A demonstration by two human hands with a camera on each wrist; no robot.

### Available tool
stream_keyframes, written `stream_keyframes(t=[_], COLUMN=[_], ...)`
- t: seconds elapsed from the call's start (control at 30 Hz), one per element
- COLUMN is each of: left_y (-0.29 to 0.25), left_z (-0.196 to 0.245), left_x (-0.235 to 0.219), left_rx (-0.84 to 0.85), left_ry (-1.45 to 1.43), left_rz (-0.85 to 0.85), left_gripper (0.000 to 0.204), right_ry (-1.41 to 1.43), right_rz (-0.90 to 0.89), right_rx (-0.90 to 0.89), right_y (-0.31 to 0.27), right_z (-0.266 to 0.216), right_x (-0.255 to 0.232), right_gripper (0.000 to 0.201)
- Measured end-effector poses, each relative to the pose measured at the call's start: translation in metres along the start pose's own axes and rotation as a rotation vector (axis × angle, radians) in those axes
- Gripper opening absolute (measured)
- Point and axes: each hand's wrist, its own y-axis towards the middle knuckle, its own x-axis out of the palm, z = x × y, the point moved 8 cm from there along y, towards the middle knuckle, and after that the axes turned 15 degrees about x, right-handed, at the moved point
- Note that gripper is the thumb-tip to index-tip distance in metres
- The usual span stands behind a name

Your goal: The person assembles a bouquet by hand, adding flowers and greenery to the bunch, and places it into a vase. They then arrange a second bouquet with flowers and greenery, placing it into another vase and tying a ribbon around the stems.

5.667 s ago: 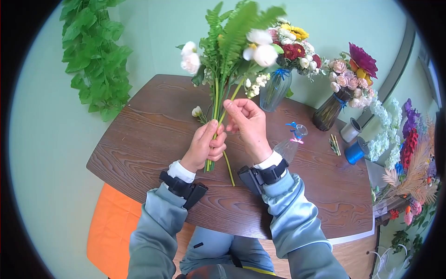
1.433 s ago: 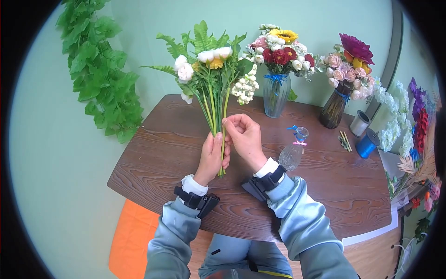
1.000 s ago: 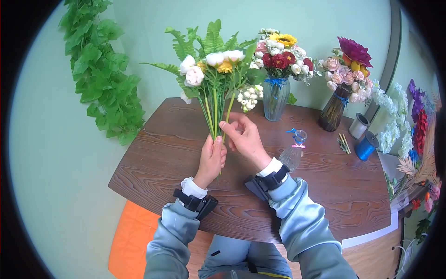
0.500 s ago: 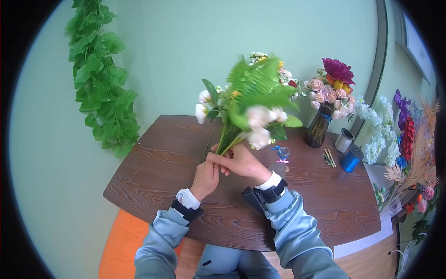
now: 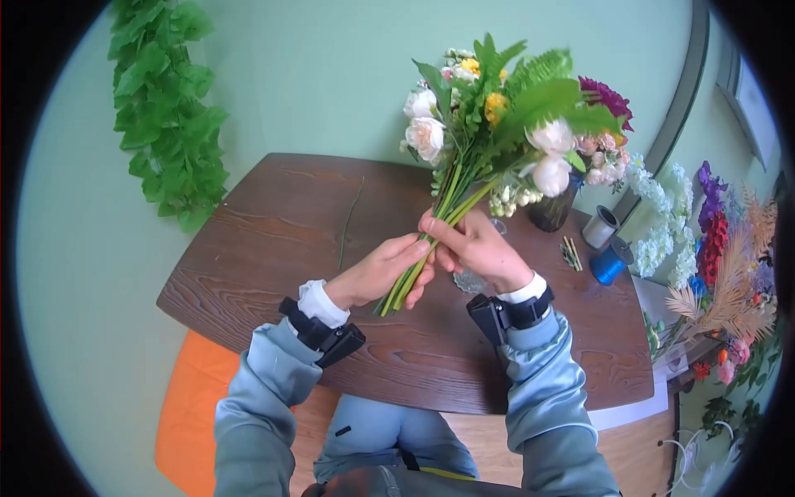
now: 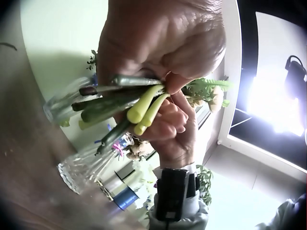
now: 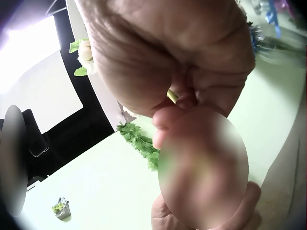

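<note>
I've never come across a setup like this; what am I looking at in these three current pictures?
There is no robot here, just a person's two bare hands. The widest picture comes from a camera on the head, looking forward and down. The other two come from cameras on the wrists: the left one shows stem ends close up, the right one mostly hands, partly blurred.

The left hand and right hand together hold a bunch of flowers by its stems.

On the brown table are a silver spool, a blue spool, short stem pieces, a thin strand and a clear glass vase, mostly hidden in the head view.
</note>
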Motion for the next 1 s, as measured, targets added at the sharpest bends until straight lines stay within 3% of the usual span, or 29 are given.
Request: stream_keyframes(t=[0.1, 0.2, 0.33, 0.4, 0.6, 0.67, 0.7, 0.77, 0.8, 0.87, 1.0], left_y=[0.007, 0.016, 0.035, 0.043, 0.070, 0.078, 0.082, 0.086, 0.089, 0.090, 0.100], left_z=[-0.012, -0.020, -0.014, -0.009, -0.016, -0.007, -0.007, -0.008, -0.005, -0.002, -0.002], left_x=[0.006, 0.011, 0.023, 0.028, 0.045, 0.054, 0.054, 0.053, 0.050, 0.049, 0.048], left_rx=[-0.050, -0.030, 0.128, 0.205, 0.116, 0.203, 0.202, 0.183, 0.183, 0.074, 0.061], left_ry=[-0.097, -0.037, 0.165, 0.256, -0.007, 0.192, 0.189, 0.265, 0.264, -0.014, -0.162], left_rz=[-0.049, 0.034, 0.038, 0.032, -0.143, -0.249, -0.252, -0.314, -0.318, -0.358, -0.379], left_gripper=[0.026, 0.024, 0.022, 0.022, 0.023, 0.026, 0.026, 0.037, 0.037, 0.048, 0.051], right_ry=[-0.012, -0.141, -0.132, -0.104, -0.250, -0.268, -0.178, -0.315, -0.301, -0.265, -0.202], right_rz=[0.022, 0.058, 0.130, 0.253, 0.373, 0.407, 0.418, 0.459, 0.501, 0.488, 0.473], right_rx=[0.004, 0.059, 0.035, -0.036, -0.041, -0.042, -0.113, -0.050, -0.113, -0.092, -0.070], right_y=[-0.004, -0.011, -0.021, -0.023, -0.040, -0.049, -0.047, -0.052, -0.054, -0.057, -0.054], right_z=[0.004, 0.010, 0.011, 0.015, -0.002, -0.017, -0.016, -0.026, -0.034, -0.041, -0.042], right_x=[-0.013, -0.027, -0.037, -0.050, -0.082, -0.090, -0.099, -0.118, -0.122, -0.129, -0.142], right_gripper=[0.026, 0.031, 0.033, 0.032, 0.034, 0.034, 0.035, 0.037, 0.041, 0.041, 0.043])
